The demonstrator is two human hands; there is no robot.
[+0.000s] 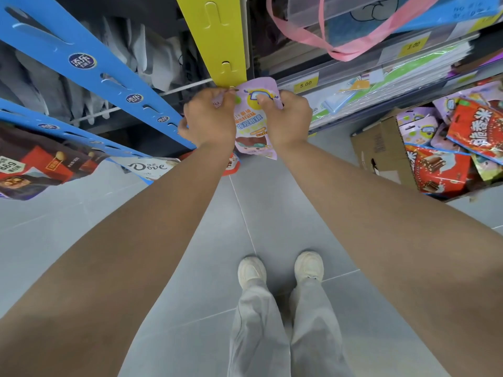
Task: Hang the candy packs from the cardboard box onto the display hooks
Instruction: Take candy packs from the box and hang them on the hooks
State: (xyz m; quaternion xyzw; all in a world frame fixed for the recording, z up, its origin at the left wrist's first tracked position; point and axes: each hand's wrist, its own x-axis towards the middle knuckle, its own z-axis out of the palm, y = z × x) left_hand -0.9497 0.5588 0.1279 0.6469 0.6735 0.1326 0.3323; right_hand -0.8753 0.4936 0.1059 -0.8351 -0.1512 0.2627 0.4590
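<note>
Lilac candy pack [253, 126] is held at the foot of the one yellow strip [217, 36], each grip pinching its top edge: left hand [209, 118], right hand [288, 118]. Hanging looks mid-way, I judge; next its hole must meet a hook (too small to make out). One cardboard box [381, 153] holds several more packs [435, 170].

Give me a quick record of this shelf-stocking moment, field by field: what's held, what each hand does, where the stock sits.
Held item: lilac plastic candy pack
Left hand: pinches the pack's top edge beside the yellow plastic hanging strip, at its lower end
Right hand: grips the pack's upper right, thumb on its front
Stock: brown cardboard box at right, open, holding more packs
Neighbours: blue hanging strips at left
Hung yet: cannot tell
</note>
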